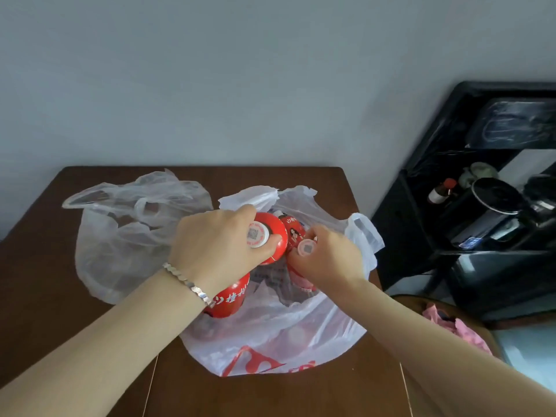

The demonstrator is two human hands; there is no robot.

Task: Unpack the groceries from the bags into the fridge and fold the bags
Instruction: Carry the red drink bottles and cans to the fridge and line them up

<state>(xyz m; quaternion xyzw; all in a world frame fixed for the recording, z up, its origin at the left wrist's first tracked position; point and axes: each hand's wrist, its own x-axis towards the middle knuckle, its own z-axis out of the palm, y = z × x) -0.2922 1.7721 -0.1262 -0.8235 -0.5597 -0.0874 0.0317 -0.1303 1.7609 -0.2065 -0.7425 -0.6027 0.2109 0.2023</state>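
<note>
A white plastic bag with red print lies open on the brown table. Several red drink bottles stand in it. My left hand grips the neck of one red bottle just under its white cap. My right hand holds a second red bottle by its pale cap. A third red bottle stands behind them, and another shows under my left wrist. A clear plastic bag lies slack to the left.
A black shelf unit stands to the right of the table, holding a small brown bottle, a black pot and other dark items. Pink cloth lies on a seat at the lower right. A grey wall is behind the table.
</note>
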